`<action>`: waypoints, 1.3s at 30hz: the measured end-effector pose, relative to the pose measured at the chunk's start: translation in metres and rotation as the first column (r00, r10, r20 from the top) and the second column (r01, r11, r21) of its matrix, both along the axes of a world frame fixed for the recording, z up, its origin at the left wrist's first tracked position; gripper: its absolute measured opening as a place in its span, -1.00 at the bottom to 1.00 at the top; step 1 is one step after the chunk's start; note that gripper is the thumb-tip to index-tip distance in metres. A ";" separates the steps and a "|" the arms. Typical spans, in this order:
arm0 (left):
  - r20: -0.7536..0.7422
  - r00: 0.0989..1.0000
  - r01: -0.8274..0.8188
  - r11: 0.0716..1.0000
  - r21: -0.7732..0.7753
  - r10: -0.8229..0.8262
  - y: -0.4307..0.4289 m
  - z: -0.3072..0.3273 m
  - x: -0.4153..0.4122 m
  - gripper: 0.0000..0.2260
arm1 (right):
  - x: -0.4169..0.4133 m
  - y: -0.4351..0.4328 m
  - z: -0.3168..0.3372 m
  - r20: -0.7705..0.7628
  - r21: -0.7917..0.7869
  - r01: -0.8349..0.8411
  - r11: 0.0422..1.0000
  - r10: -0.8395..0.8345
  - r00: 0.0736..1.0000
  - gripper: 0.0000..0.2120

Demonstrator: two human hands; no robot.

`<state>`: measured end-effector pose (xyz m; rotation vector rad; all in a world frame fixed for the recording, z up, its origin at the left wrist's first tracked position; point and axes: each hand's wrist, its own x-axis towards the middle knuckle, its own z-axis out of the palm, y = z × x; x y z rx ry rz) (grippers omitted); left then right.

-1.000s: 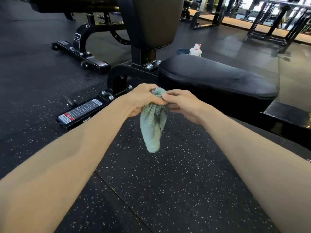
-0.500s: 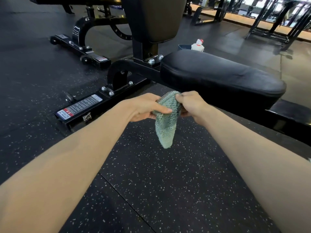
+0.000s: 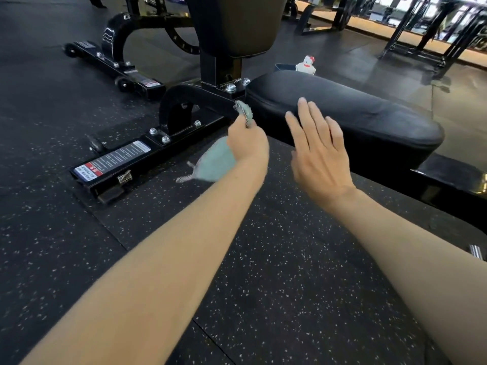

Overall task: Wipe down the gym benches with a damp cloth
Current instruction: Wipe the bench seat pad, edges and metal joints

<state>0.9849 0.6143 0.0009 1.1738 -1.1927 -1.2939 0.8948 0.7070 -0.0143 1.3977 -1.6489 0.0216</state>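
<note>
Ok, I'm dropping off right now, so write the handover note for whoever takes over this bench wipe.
Left grip: holds the pale green knitted cloth bunched, in the air by the seat's end nearest the backrest.
Right grip: open, fingers straight, over the near edge of the black padded bench seat; I cannot tell if it touches.
Done: cloth is in hand at the bench; no wet streaks show on the seat.
Left: put the cloth on the seat and wipe it, then the dark upright backrest pad, then any other benches.
</note>
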 end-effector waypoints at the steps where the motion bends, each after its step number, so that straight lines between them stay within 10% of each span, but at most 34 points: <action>1: 0.024 1.000 -0.019 1.000 -0.018 0.019 0.008 0.000 -0.005 -0.81 | -0.002 0.002 -0.001 -0.004 0.007 0.046 0.999 -0.046 0.999 -0.36; 13: 0.189 0.929 0.356 0.910 -0.214 -0.319 0.098 -0.006 -0.002 -0.62 | -0.035 0.005 0.001 -0.074 -0.018 -0.005 1.000 0.003 0.997 -0.38; 20: 0.012 0.998 -0.065 0.988 0.138 0.063 0.051 -0.008 0.009 -0.68 | -0.041 0.016 0.003 -0.031 -0.035 0.078 0.996 -0.079 0.996 -0.35; 32: 0.092 0.992 0.096 0.993 -0.064 -0.090 0.075 0.006 -0.017 -0.56 | -0.039 0.012 0.003 -0.078 -0.061 0.128 0.990 -0.133 0.988 -0.23; 39: -0.229 0.966 -0.097 0.990 0.101 0.118 0.069 0.022 -0.051 -0.58 | -0.040 0.015 0.006 -0.029 -0.082 0.031 0.996 -0.033 0.999 -0.49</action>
